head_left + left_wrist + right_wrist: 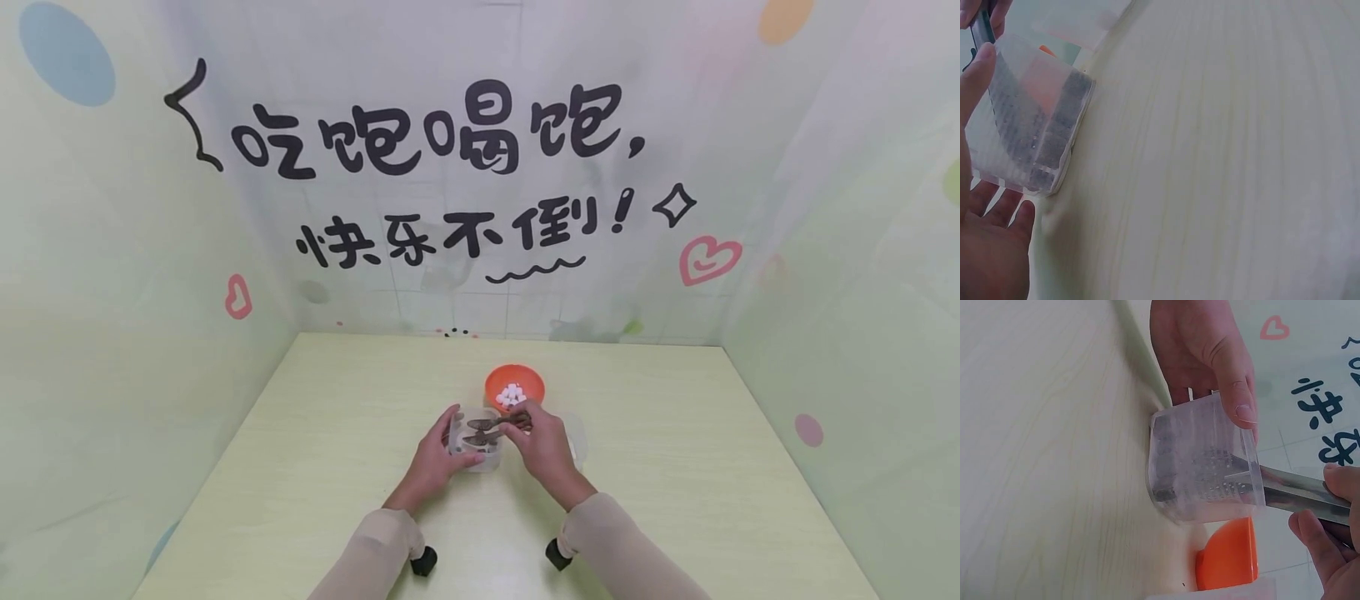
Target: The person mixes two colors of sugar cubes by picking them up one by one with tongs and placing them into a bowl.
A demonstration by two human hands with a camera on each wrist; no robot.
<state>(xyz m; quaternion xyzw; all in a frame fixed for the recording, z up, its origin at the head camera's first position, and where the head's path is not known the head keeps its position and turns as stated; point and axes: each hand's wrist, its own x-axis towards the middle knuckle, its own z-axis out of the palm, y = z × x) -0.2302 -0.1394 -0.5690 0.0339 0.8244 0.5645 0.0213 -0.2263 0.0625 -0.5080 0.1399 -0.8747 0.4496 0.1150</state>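
Observation:
My left hand (435, 462) holds a clear plastic container (1194, 487) by its sides, thumb at the near rim and fingers around the far side. Dark blocks (1063, 119) lie along the container's bottom. With thumb and fingers my right hand (549, 450) pinches metal tongs (1297, 487). The tongs' perforated ends reach down inside the container through its open top, the two arms a little apart. Whether they grip a block I cannot tell. Just beyond the right hand is an orange bowl (498, 382) with several small white cubes (512, 394) in it.
A translucent flat lid (577, 437) lies on the pale wooden table (337, 433), partly behind the right hand. Printed cloth walls (480, 304) enclose the table at the back and both sides. Beside the sleeve cuffs are small black blocks (424, 562).

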